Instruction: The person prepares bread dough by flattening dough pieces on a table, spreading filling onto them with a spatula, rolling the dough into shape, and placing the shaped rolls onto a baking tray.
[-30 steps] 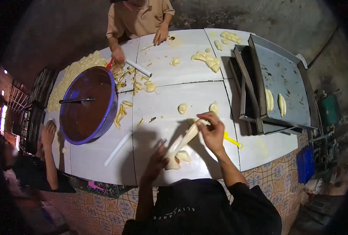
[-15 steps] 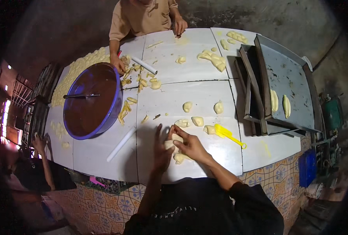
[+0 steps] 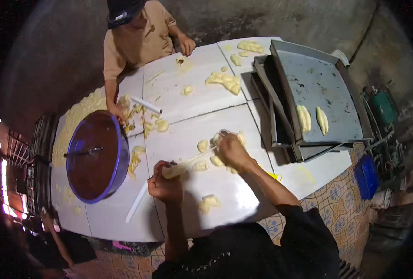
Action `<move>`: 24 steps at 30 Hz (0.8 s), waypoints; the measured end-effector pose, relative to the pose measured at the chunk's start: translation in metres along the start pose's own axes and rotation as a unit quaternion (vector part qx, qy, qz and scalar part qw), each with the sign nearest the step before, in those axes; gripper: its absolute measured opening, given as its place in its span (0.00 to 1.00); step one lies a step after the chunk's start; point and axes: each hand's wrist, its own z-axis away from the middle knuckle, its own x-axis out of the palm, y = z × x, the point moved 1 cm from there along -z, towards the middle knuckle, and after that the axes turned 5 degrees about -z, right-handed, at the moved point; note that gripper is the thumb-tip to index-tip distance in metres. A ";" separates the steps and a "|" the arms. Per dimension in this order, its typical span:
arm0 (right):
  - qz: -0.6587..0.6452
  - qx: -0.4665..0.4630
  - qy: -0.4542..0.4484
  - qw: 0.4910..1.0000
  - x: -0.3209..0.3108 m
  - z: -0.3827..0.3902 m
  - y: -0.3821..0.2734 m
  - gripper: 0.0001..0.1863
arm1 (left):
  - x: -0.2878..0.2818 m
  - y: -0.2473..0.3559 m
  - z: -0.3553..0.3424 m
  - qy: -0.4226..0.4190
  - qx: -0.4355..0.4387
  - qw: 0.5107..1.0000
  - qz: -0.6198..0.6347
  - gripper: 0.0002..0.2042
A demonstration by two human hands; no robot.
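Dough (image 3: 174, 171) is right of the basin (image 3: 122, 162), stretched between both hands. Looks pale cream, smooth; fat lump at the end nearer the basin, tapering to 1 thin strand at the far end. Left hand (image 3: 166, 185): fingers curled around the fat end. Right hand (image 3: 233, 151): closed on the thin end, fingertips partly hidden. White pin (image 3: 136, 203) near the basin, to its right. Tray (image 3: 327, 79) well right of basin, 2 pale rolls (image 3: 322, 121) on it.
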 end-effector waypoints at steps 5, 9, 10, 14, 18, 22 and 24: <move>0.186 0.025 0.032 0.982 0.001 -0.059 -0.024 0.18 | -0.040 -0.026 -0.059 -0.031 0.126 0.914 -0.385 0.15; 0.181 -0.002 0.169 0.969 -0.034 -0.175 0.050 0.24 | 0.008 -0.071 -0.051 -0.167 0.251 0.562 -0.771 0.23; 0.179 0.007 0.201 0.963 -0.038 -0.205 0.073 0.26 | 0.016 -0.081 -0.046 -0.157 0.333 0.504 -0.781 0.25; 0.289 0.082 0.310 0.902 -0.091 -0.273 0.125 0.36 | 0.053 -0.079 -0.032 -0.215 0.176 0.730 -0.624 0.24; 0.252 0.114 0.213 0.937 -0.010 -0.276 0.080 0.34 | -0.008 -0.068 -0.019 -0.067 -0.001 0.898 -0.436 0.21; -0.337 0.203 0.090 0.915 -0.024 -0.238 0.073 0.25 | -0.056 -0.094 -0.043 -0.145 -0.100 0.934 -0.311 0.21; -0.319 0.181 0.050 0.929 0.006 -0.186 -0.006 0.24 | -0.055 -0.086 -0.039 -0.107 -0.130 0.947 -0.272 0.21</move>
